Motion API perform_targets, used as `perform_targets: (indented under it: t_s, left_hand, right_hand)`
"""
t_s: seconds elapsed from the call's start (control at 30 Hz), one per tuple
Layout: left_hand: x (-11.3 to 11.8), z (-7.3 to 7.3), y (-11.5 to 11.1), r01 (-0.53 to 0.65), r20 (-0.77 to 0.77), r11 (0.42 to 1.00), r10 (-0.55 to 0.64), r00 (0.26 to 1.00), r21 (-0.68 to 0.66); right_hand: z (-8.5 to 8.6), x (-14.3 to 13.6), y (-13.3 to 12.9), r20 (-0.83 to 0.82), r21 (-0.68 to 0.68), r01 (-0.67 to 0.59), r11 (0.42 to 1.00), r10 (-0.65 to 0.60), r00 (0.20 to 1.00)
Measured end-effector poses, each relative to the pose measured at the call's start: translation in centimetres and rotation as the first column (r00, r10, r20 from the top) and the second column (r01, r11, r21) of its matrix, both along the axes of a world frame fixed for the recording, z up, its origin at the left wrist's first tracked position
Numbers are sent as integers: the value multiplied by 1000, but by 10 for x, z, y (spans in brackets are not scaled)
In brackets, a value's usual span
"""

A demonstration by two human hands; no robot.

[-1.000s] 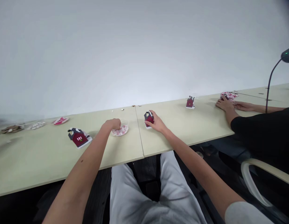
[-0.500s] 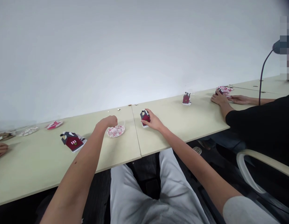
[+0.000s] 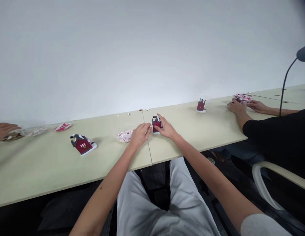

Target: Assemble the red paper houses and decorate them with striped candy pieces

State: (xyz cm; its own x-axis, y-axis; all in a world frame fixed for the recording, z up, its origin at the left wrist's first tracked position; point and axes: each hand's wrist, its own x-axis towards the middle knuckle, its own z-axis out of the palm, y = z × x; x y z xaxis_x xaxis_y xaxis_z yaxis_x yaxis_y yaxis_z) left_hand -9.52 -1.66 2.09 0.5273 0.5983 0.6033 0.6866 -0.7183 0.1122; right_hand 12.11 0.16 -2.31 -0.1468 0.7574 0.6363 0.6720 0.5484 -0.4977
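Note:
A small dark-red toy house (image 3: 156, 125) with a dark grey roof and white base stands on the table in front of me. My right hand (image 3: 167, 128) grips it from the right, thumb on the near side and fingers behind. Close by its left side is my left hand (image 3: 141, 133), fingertips pinched together; anything between them is too small to make out. Partly behind the left hand lies a paper plate (image 3: 123, 136) of red-and-white striped pieces.
Another red house (image 3: 82, 144) stands to the left, and a third (image 3: 201, 105) to the right. Further left are a red-and-white plate (image 3: 63, 127) and a co-worker's hand (image 3: 6, 130). At the right, a co-worker's hands (image 3: 237, 105) handle a similar house beside a plate. A table seam (image 3: 149, 150) runs between.
My left hand has moved right from the striped plate to the held house. The right hand keeps its grip. At far left, the co-worker's hand has moved up over the pieces there.

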Motion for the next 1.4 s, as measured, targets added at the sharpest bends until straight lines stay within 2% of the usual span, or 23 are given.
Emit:
perform_targets:
  t_s: [0.1, 0.23, 0.43, 0.6, 0.8, 1.2, 1.4]
  left_hand:
    - [3, -22, -5, 8, -38, 1000, -9, 999, -20]
    - [0, -30, -4, 19, -27, 996, -21, 999, -87]
    - [0, -33, 1, -2, 87, 984, 18, 996, -176]
    - [-1, -32, 1, 35, 63, 993, -28, 998, -111]
    - [0, -31, -2, 32, 74, 994, -25, 997, -101]
    - [-1, -31, 0, 41, 71, 984, -29, 997, -174]
    - [-2, -32, 2, 39, 111, 979, -17, 994, -200]
  right_hand:
    - [-2, 1, 1, 10, 26, -29, 999, 29, 1000]
    - [-3, 2, -1, 8, 46, -57, 997, 57, 998]
    - [1, -1, -10, 27, 36, 6, 999, -7, 1000]
    - [7, -5, -16, 149, 56, 132, 990, -139, 979]
    - [11, -12, -21, 257, 130, 177, 976, -205, 944]
    - [11, -10, -20, 270, 74, 173, 982, -187, 944]
    - [12, -3, -21, 307, 67, 132, 989, -146, 940]
